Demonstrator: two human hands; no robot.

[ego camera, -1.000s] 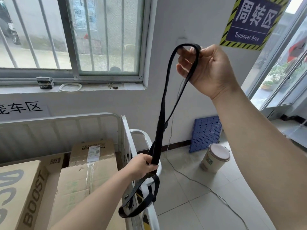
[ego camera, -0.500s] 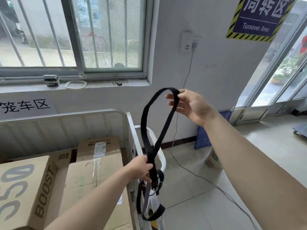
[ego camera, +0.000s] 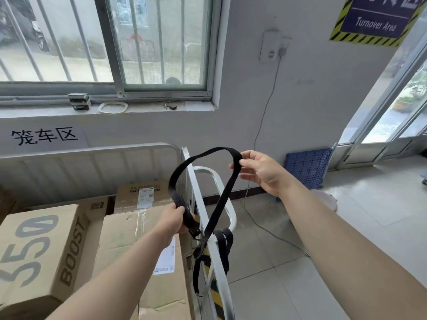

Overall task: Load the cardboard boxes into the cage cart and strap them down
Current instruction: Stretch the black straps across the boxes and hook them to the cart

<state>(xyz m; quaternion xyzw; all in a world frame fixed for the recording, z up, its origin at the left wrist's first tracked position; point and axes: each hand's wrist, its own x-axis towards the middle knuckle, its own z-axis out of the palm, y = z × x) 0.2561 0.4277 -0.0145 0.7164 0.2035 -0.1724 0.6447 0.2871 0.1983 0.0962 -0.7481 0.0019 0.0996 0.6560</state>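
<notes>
A black webbing strap (ego camera: 178,174) loops in the air over the right side rail of the white cage cart (ego camera: 129,150). My left hand (ego camera: 173,219) grips the strap low, just above the cart rail. My right hand (ego camera: 261,173) pinches the top of the loop between thumb and fingers, out to the right. The strap's loose tail hangs down beside the cart's handle. Several cardboard boxes sit inside the cart: a brown "350 BOOST" box (ego camera: 39,255), a taped box (ego camera: 138,250) and a labelled box (ego camera: 141,195) behind it.
A white wall with a barred window (ego camera: 111,42) stands behind the cart. A blue perforated plastic panel (ego camera: 307,167) leans on the wall at right, with a white bucket (ego camera: 325,202) near it. A cable (ego camera: 265,107) runs from a wall socket down across the tiled floor.
My right hand has come down from head height to chest height with the strap loop, which is now wider. My left hand has stayed by the cart rail.
</notes>
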